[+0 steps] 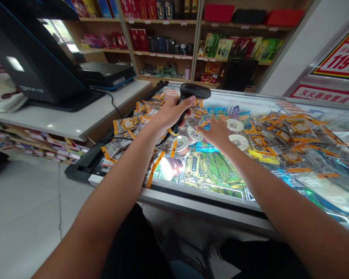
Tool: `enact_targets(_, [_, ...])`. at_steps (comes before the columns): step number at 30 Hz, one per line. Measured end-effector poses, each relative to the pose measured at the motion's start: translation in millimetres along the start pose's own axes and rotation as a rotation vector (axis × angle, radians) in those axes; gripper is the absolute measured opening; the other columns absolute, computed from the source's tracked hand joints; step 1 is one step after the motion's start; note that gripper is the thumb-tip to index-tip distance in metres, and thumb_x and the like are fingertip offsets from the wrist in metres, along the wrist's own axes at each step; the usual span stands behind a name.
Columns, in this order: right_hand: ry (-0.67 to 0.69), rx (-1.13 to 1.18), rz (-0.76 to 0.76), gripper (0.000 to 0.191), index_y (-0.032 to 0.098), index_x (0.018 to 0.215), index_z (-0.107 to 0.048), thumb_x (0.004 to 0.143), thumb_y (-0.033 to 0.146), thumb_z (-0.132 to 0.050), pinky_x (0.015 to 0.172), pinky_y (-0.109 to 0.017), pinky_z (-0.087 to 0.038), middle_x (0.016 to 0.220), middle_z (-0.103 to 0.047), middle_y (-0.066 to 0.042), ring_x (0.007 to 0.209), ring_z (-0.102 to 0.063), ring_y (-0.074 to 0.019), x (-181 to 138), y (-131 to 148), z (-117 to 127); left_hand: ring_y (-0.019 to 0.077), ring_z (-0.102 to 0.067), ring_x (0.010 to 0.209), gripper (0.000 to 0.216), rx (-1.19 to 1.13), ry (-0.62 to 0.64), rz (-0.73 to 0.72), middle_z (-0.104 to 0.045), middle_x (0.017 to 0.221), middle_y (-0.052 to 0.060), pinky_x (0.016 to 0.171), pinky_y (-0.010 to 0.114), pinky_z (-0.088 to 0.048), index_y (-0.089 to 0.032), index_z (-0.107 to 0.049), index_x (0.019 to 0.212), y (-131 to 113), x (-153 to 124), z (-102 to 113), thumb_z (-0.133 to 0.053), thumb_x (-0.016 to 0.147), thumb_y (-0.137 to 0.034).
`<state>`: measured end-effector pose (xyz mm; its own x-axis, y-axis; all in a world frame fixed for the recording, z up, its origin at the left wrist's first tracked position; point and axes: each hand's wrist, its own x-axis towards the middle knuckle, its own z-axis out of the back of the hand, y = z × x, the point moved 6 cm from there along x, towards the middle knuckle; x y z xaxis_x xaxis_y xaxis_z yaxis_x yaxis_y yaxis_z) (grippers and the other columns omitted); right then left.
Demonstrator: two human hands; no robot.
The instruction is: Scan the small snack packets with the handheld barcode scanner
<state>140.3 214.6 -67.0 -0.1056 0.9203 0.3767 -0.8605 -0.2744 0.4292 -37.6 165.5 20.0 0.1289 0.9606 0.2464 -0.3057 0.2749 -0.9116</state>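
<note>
My left hand (171, 112) is wrapped round the handle of a black barcode scanner (193, 91), whose head points to the right. A cable hangs from the foot of its handle. Close by on the right, my right hand (214, 131) is stretched over the goods with its fingers apart, close to an orange-edged packet; I cannot tell whether it touches it. Under both hands, orange-edged snack packets (126, 124), round tubs with white lids (235, 124) and green ice-cream packets (221, 166) lie on and in a glass-topped chest freezer (192, 197).
More orange-edged packets (296, 131) are heaped on the right. At the left, a white counter (104, 106) carries a black checkout terminal (43, 73) and a scale (107, 73). Stocked shelves (165, 56) stand behind the freezer, and a wall with red signs (325, 95) is at right.
</note>
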Motion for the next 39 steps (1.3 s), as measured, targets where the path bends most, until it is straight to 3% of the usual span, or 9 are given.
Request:
enact_targets(4, [-0.047,0.06,-0.097,0.064,0.018,0.118,-0.063,0.073,0.062,-0.078,0.102,-0.071,-0.037,0.131,-0.059,-0.022,0.132,-0.046,-0.0487,8.6,-1.7,-7.6,0.0046,-0.052,0.046,0.037,0.018,0.008,-0.004,-0.064,0.078,0.004,0.049,0.021,-0.039,-0.018,-0.057,0.092,1.3,0.8,-0.2,-0.047,0.101,-0.052])
enact_targets(7, [0.026,0.323,-0.058,0.042,0.02,0.106,-0.064,0.075,0.045,-0.078,0.092,-0.058,-0.052,0.11,-0.07,-0.015,0.111,-0.065,-0.0385,9.9,-9.4,0.2,0.0048,-0.052,0.046,0.033,0.004,0.024,-0.023,-0.064,0.08,0.005,0.048,0.023,-0.04,-0.017,-0.058,0.092,-0.5,0.0,0.1,-0.048,0.102,-0.047])
enact_targets(10, [0.095,0.638,-0.052,0.03,0.021,0.098,-0.065,0.078,0.04,-0.075,0.074,-0.043,-0.059,0.098,-0.074,-0.009,0.086,-0.073,-0.0274,5.7,-28.7,22.7,0.0054,-0.053,0.047,0.03,0.013,0.09,-0.048,-0.064,0.081,0.005,0.049,0.024,-0.04,-0.017,-0.059,0.093,-6.7,-4.4,-3.3,-0.049,0.101,-0.044])
enact_targets(14, [-0.057,0.768,-0.226,0.029,0.023,0.097,-0.065,0.079,0.042,-0.076,0.05,-0.03,-0.053,0.084,-0.072,-0.004,0.059,-0.069,-0.0175,-9.0,-70.2,59.1,0.005,-0.053,0.049,0.026,0.049,0.256,-0.072,-0.065,0.082,0.005,0.049,0.024,-0.039,-0.018,-0.059,0.09,-14.9,-13.9,-18.9,-0.056,0.098,-0.042])
enact_targets(19, [-0.122,0.879,-0.354,0.024,0.024,0.087,-0.056,0.078,0.032,-0.076,0.041,-0.023,-0.05,0.079,-0.068,-0.002,0.057,-0.072,-0.0174,-27.7,-88.3,69.3,0.0061,-0.053,0.048,0.028,0.052,0.352,-0.053,-0.064,0.081,0.006,0.046,0.025,-0.035,-0.019,-0.056,0.085,-9.6,-17.8,-36.6,-0.055,0.098,-0.044])
enact_targets(26, [-0.084,0.854,-0.344,0.028,0.023,0.088,-0.054,0.077,0.032,-0.078,0.043,-0.022,-0.055,0.081,-0.068,-0.002,0.06,-0.074,-0.0176,-26.4,-80.8,71.3,0.0066,-0.054,0.05,0.033,0.137,0.419,-0.036,-0.064,0.083,0.007,0.046,0.025,-0.033,-0.018,-0.052,0.088,1.7,-14.2,-39.2,-0.05,0.099,-0.048])
enact_targets(34, [-0.074,0.873,-0.339,0.02,0.024,0.088,-0.052,0.08,0.026,-0.071,0.048,-0.026,-0.058,0.077,-0.065,0.0,0.057,-0.071,-0.0165,-28.1,-73.7,70.5,0.0077,-0.054,0.052,0.031,0.134,0.434,-0.051,-0.062,0.081,0.006,0.048,0.025,-0.035,-0.019,-0.052,0.089,-2.7,-17.4,-40.0,-0.05,0.099,-0.048])
enact_targets(37, [-0.109,0.763,-0.287,0.019,0.023,0.092,-0.055,0.081,0.029,-0.069,0.047,-0.029,-0.056,0.086,-0.069,-0.003,0.056,-0.07,-0.0172,-24.6,-76.2,85.3,0.007,-0.053,0.05,0.03,0.079,0.394,-0.063,-0.061,0.079,0.005,0.048,0.025,-0.036,-0.019,-0.052,0.087,-6.4,-16.1,-36.1,-0.051,0.099,-0.047])
enact_targets(39, [-0.22,0.559,-0.204,0.017,0.022,0.097,-0.061,0.083,0.031,-0.067,0.052,-0.031,-0.055,0.093,-0.072,-0.005,0.057,-0.068,-0.0171,-20.4,-83.8,108.8,0.0066,-0.052,0.049,0.031,0.046,0.343,-0.087,-0.061,0.079,0.005,0.048,0.025,-0.036,-0.019,-0.052,0.086,-7.3,-13.1,-31.0,-0.052,0.099,-0.047])
